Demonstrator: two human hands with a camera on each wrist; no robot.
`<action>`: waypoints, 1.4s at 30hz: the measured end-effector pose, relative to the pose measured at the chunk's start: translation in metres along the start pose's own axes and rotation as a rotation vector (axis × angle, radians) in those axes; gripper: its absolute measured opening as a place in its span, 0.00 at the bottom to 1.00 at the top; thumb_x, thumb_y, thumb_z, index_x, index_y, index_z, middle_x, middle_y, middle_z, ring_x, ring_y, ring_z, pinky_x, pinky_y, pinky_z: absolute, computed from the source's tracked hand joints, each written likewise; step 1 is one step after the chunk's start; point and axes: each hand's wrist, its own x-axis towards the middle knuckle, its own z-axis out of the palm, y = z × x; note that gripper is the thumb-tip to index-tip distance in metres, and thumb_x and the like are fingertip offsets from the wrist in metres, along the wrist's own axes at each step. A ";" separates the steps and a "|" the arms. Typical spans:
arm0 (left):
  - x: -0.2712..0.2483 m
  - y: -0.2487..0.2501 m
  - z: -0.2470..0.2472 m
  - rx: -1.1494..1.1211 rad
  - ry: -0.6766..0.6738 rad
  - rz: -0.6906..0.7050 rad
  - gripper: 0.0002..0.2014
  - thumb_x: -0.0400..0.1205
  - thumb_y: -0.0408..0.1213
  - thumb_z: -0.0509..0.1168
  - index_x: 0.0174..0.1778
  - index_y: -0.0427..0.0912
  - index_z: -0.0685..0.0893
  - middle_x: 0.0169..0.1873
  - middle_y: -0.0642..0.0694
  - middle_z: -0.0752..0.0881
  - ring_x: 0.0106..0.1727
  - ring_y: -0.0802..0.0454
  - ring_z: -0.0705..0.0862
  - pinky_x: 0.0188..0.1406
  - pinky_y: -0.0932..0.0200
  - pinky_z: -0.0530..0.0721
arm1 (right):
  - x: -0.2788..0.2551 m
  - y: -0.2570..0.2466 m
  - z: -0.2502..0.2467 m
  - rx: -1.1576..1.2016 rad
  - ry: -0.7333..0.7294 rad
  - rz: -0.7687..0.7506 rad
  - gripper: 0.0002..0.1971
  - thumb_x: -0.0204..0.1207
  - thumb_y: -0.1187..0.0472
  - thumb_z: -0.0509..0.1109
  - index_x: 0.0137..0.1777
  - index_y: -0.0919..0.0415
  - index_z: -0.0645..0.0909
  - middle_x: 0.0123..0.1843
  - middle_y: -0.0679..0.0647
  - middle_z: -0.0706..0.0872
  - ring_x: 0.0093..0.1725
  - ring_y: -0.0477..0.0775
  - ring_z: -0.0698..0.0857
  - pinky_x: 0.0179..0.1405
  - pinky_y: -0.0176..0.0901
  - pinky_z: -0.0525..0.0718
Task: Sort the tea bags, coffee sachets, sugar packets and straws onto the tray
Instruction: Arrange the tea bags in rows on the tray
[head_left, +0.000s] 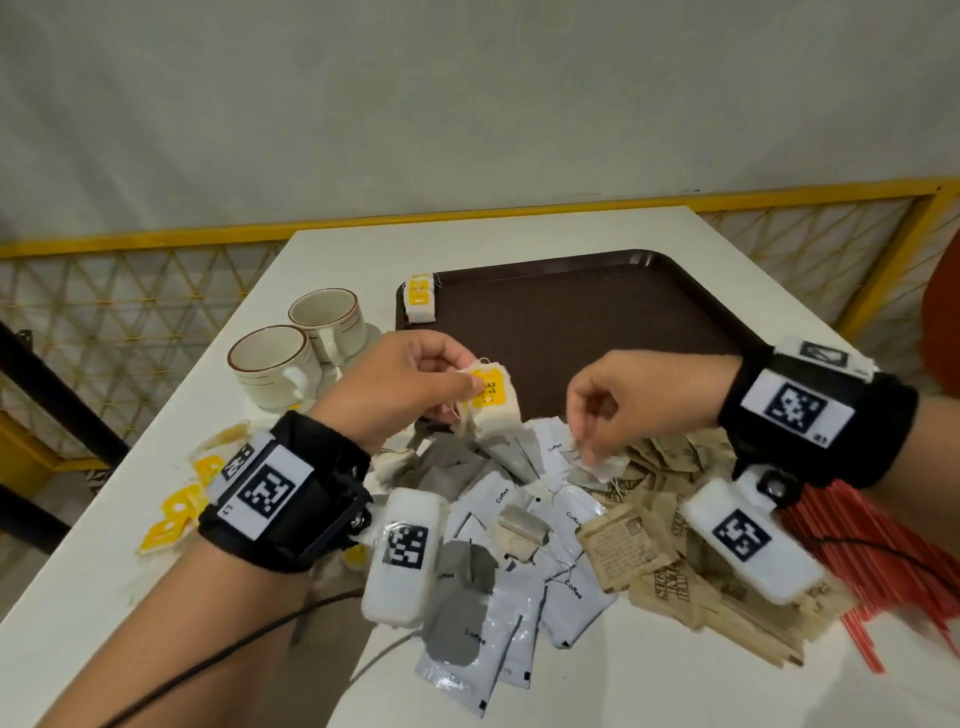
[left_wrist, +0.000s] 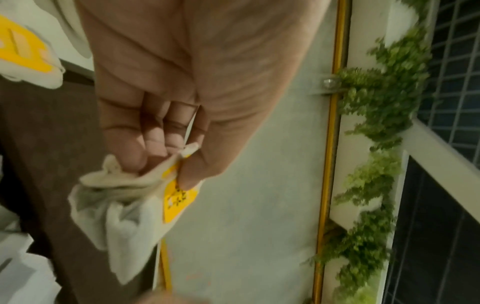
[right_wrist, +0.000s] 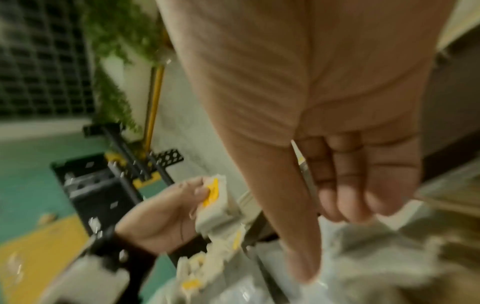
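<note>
The sorting has barely begun; one tea bag (head_left: 420, 299) sits at the far left corner of the brown tray (head_left: 597, 312); the left hand (head_left: 410, 384) pinches another soft, yellow-tagged bag (head_left: 493, 402) above the pile; the right hand (head_left: 639, 400) pinches a thin bag (head_left: 605, 469); glossy coffee sachets (head_left: 519, 571), crinkled brown sugar packets (head_left: 649, 540) and red straws (head_left: 883, 561) remain on the table (head_left: 130, 597).

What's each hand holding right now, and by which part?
Left hand pinches a white tea bag with yellow tag at its top edge. Right hand pinches something small and pale; unclear what.

Yellow-tagged tea bag (head_left: 493, 402) aloft; another (head_left: 420, 298) on brown tray's (head_left: 571, 312) corner.
</note>
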 end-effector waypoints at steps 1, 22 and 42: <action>-0.001 -0.003 0.000 -0.040 0.015 -0.007 0.03 0.76 0.25 0.70 0.43 0.35 0.85 0.32 0.43 0.88 0.28 0.53 0.81 0.31 0.62 0.84 | -0.003 0.002 0.004 -0.139 -0.041 0.011 0.12 0.65 0.57 0.82 0.46 0.54 0.83 0.41 0.47 0.85 0.36 0.41 0.81 0.38 0.32 0.80; -0.016 -0.036 0.015 -0.301 0.126 0.056 0.04 0.79 0.29 0.67 0.48 0.35 0.85 0.36 0.43 0.90 0.31 0.55 0.85 0.30 0.63 0.85 | -0.028 -0.022 0.013 0.403 0.315 -0.189 0.10 0.73 0.71 0.74 0.51 0.57 0.86 0.42 0.53 0.89 0.35 0.43 0.87 0.37 0.38 0.88; -0.028 -0.027 0.027 -0.238 0.002 0.163 0.13 0.65 0.33 0.75 0.46 0.38 0.86 0.36 0.43 0.90 0.32 0.53 0.86 0.35 0.60 0.87 | -0.004 -0.023 0.046 0.786 0.465 -0.235 0.16 0.69 0.74 0.77 0.56 0.63 0.83 0.40 0.59 0.89 0.37 0.50 0.88 0.39 0.38 0.86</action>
